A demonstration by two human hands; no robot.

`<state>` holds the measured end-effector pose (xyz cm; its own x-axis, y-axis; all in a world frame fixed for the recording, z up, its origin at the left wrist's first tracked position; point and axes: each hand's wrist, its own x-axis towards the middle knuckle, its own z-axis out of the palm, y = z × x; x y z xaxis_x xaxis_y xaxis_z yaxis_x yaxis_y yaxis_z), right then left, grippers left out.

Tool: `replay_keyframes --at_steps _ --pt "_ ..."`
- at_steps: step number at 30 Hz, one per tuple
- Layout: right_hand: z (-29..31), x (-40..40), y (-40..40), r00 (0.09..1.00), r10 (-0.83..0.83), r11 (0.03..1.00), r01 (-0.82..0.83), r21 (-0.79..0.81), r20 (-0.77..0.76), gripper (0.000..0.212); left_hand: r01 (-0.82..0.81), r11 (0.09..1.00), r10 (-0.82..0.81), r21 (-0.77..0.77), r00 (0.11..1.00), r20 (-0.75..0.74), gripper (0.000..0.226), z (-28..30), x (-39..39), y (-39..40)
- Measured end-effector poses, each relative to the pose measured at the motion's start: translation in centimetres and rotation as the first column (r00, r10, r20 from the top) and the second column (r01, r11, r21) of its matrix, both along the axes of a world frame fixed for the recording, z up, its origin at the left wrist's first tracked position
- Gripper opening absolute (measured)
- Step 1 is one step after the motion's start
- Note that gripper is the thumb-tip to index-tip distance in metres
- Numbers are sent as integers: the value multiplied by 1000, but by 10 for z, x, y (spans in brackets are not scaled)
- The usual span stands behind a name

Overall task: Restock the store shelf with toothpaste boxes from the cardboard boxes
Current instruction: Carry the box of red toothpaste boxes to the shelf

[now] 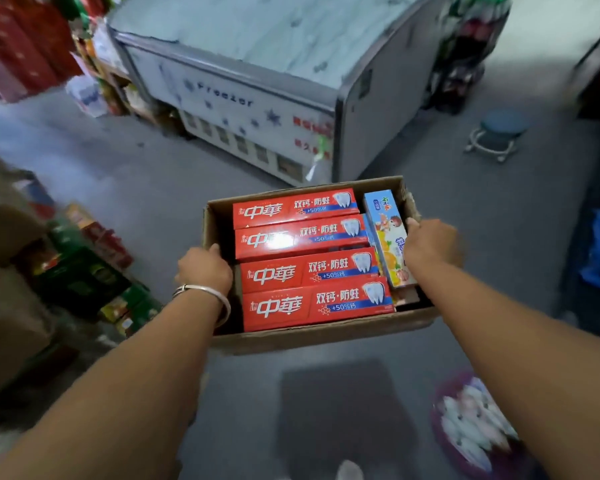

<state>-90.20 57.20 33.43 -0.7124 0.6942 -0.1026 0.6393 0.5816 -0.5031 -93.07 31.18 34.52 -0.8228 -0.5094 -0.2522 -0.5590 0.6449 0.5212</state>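
Note:
An open cardboard box (312, 336) hangs in the air in front of me, above the grey floor. My left hand (205, 268), with a silver bangle on the wrist, grips its left wall. My right hand (430, 242) grips its right wall. Inside lie several red toothpaste boxes (312, 271) side by side, flat and face up. A light blue children's toothpaste box (388, 233) lies along the right side, partly under my right hand.
A white chest freezer (257, 81) stands just beyond the box. Stacked goods and cartons (77, 268) crowd the left side. A small blue stool (499, 133) stands at the right. A purple basket (471, 431) sits low right, and a dark floor mat (343, 417) lies below.

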Motion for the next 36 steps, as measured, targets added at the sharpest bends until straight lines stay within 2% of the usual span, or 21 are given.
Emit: replay_keyframes --at_steps 7,17,20,24,29,36 --pt "-7 -67 104 955 -296 955 296 1 21 44 302 953 -302 -6 953 26 42 -6 -136 119" --pt "-42 -152 255 777 -628 778 629 -8 44 45 629 775 -626 -62 777 59 45 -25 -300 316" --pt "-49 -173 311 738 -674 739 674 4 45 45 685 727 -681 -54 728 75 45 -33 -332 387" --pt "-51 -206 396 715 -696 716 698 -4 63 45 693 721 -692 -1 719 63 44 -43 -375 486" --pt "-51 -253 490 729 -679 733 678 40 83 46 734 680 -732 -3 678 66 43 -51 -441 595" --pt "-69 -349 620 638 -767 639 769 -3 76 46 796 605 -793 -29 605 63 42 -68 -554 753"
